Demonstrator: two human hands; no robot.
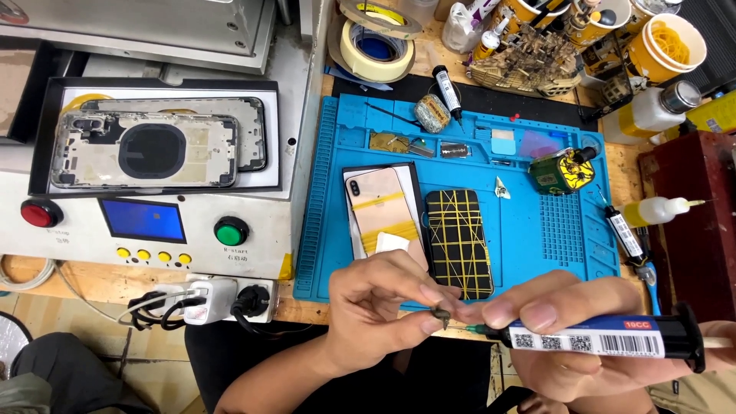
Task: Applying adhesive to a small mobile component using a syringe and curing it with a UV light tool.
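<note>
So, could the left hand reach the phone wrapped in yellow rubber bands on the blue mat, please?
Probably yes, but not freely: the left hand hovers just below the banded phone with nothing between them, yet its fingertips are pinching a small dark piece at the tip of the syringe, so it would have to let go first.

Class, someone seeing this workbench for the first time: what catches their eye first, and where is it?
Front and centre, the left hand pinches a tiny dark part at the needle of a black syringe held by the right hand. Behind them, a phone wrapped in yellow rubber bands lies on a bright blue work mat.
</note>
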